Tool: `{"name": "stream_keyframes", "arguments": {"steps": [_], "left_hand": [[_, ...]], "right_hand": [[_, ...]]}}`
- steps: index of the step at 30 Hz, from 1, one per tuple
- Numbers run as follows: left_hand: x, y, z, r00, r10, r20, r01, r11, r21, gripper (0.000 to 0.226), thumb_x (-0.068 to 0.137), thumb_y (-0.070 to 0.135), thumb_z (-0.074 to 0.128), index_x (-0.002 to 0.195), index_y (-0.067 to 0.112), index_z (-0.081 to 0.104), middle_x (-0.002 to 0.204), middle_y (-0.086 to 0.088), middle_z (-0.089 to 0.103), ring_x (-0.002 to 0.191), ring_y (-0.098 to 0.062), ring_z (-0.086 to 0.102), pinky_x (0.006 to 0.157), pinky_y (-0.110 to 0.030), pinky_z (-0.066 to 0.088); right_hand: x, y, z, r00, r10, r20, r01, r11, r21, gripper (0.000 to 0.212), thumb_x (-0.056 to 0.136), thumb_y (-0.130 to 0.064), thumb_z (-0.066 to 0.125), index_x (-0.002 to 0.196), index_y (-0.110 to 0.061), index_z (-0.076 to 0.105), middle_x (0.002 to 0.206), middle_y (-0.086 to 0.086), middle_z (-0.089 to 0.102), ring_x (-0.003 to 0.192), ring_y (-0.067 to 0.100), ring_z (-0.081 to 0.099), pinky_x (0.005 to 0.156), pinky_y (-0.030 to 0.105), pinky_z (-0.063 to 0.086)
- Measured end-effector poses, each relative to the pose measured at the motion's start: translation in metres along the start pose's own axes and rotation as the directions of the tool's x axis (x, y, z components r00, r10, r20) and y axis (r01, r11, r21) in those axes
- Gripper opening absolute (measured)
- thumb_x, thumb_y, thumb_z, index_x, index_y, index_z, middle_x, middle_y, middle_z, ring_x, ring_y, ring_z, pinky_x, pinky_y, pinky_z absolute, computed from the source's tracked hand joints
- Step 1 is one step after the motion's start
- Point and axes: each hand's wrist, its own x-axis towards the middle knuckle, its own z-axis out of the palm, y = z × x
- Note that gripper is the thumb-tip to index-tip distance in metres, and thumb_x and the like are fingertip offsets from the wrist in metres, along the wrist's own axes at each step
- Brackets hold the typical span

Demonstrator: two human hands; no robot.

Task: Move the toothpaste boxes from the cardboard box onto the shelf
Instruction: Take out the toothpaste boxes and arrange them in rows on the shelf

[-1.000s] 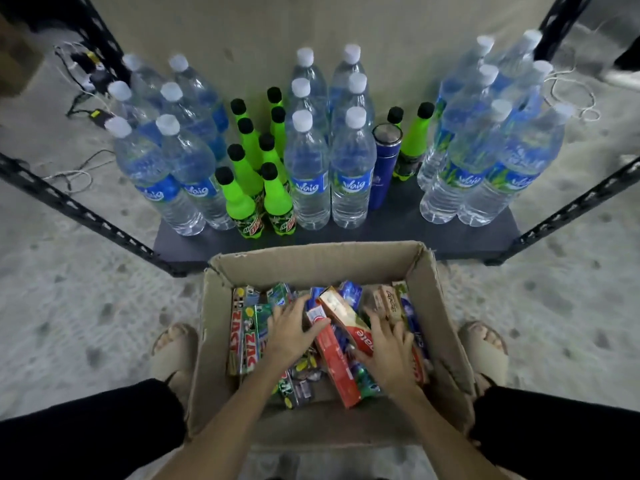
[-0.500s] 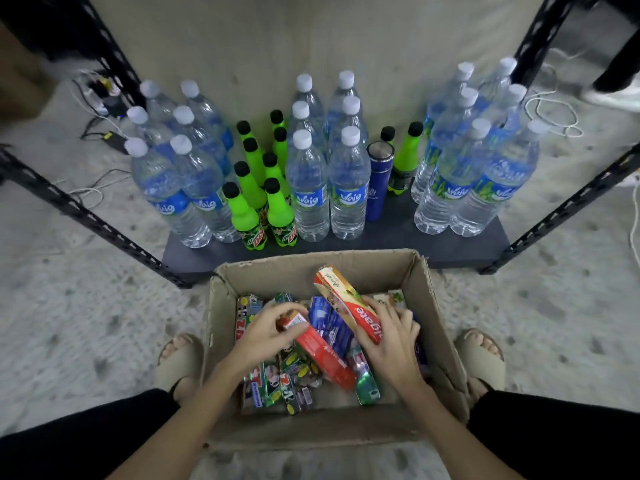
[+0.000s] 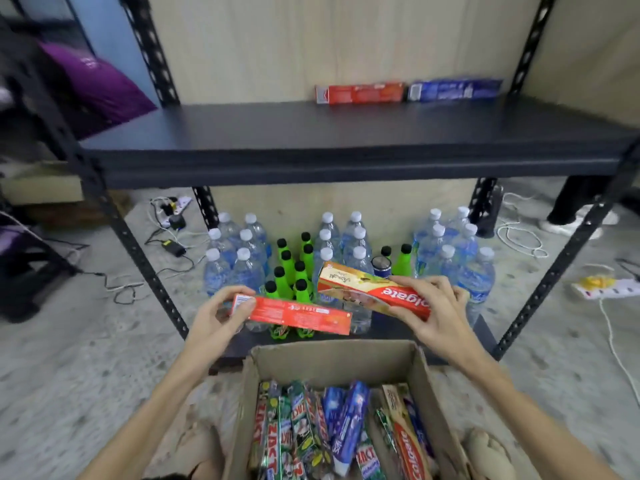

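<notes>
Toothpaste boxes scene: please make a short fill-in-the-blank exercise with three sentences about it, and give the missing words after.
1. The left hand holds a plain ____ toothpaste box.
2. The right hand holds a box printed with the brand ____.
3. At the back of the upper shelf lie ____ toothpaste boxes, one red and one blue.

Missing words: red; Colgate; two

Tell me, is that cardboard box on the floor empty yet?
No. The cardboard box is open-topped and many toothpaste boxes lie packed inside it.
</notes>
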Motion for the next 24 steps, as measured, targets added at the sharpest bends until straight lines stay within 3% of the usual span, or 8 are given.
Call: {"name": "stream_keyframes", "arguments": {"steps": [5, 7, 10, 17, 20, 24], "left_hand": [[0.024, 0.082, -0.017, 0.986, 0.145, -0.089, -0.150, 0.987, -0.055, 0.017, 0.095, 0.025, 0.065, 0.110, 0.019, 0.068, 0.110, -0.003, 0.073, 0.104, -0.021, 0.068, 0.092, -0.040, 0.053], [0.036, 0.113, -0.022, 0.970, 0.212, -0.116, -0.221, 0.973, -0.070, 0.017, 0.094, 0.024, 0.064, 0.109, 0.019, 0.068, 0.110, -0.002, 0.073, 0.101, -0.017, 0.068, 0.091, -0.033, 0.053], [0.054, 0.159, -0.026, 0.944, 0.296, -0.146, -0.308, 0.949, -0.066, 0.016, 0.094, 0.021, 0.065, 0.109, 0.016, 0.068, 0.108, 0.002, 0.072, 0.098, -0.013, 0.068, 0.085, -0.020, 0.054], [0.110, 0.227, -0.020, 0.918, 0.362, -0.164, -0.371, 0.928, -0.029, 0.015, 0.095, 0.022, 0.066, 0.110, 0.020, 0.069, 0.104, 0.003, 0.074, 0.094, -0.006, 0.069, 0.083, -0.015, 0.053], [0.144, 0.234, -0.009, 0.917, 0.352, -0.186, -0.350, 0.936, 0.040, 0.015, 0.094, 0.031, 0.068, 0.107, 0.025, 0.069, 0.100, 0.008, 0.075, 0.094, -0.006, 0.069, 0.087, -0.022, 0.053], [0.189, 0.222, 0.005, 0.947, 0.254, -0.199, -0.246, 0.967, 0.065, 0.015, 0.091, 0.039, 0.071, 0.105, 0.034, 0.069, 0.100, 0.012, 0.074, 0.096, -0.008, 0.069, 0.097, -0.040, 0.053]], "right_hand": [[0.053, -0.029, -0.084, 0.988, -0.130, -0.084, 0.126, 0.991, -0.049, 0.052, 0.088, -0.063, 0.060, 0.136, -0.047, 0.055, 0.118, -0.039, 0.050, 0.109, -0.004, 0.039, 0.095, 0.038, 0.024], [0.071, -0.037, -0.115, 0.977, -0.165, -0.136, 0.156, 0.985, -0.071, 0.052, 0.087, -0.066, 0.058, 0.135, -0.047, 0.057, 0.116, -0.038, 0.052, 0.110, -0.003, 0.041, 0.096, 0.038, 0.023], [0.096, -0.046, -0.155, 0.965, -0.170, -0.198, 0.149, 0.982, -0.118, 0.049, 0.085, -0.065, 0.057, 0.132, -0.053, 0.055, 0.113, -0.031, 0.050, 0.115, -0.001, 0.042, 0.099, 0.034, 0.018], [0.151, -0.035, -0.215, 0.956, -0.160, -0.244, 0.104, 0.968, -0.229, 0.039, 0.096, -0.043, 0.064, 0.132, -0.052, 0.053, 0.117, -0.033, 0.052, 0.113, -0.001, 0.037, 0.093, 0.033, 0.015], [0.183, -0.017, -0.228, 0.965, -0.108, -0.237, 0.024, 0.942, -0.334, 0.039, 0.096, -0.041, 0.063, 0.133, -0.052, 0.054, 0.123, -0.027, 0.060, 0.105, 0.005, 0.036, 0.086, 0.033, 0.013], [0.215, 0.008, -0.231, 0.989, 0.015, -0.148, -0.083, 0.884, -0.460, 0.039, 0.099, -0.044, 0.056, 0.137, -0.053, 0.050, 0.137, -0.023, 0.056, 0.113, 0.009, 0.036, 0.089, 0.035, 0.013]]}}
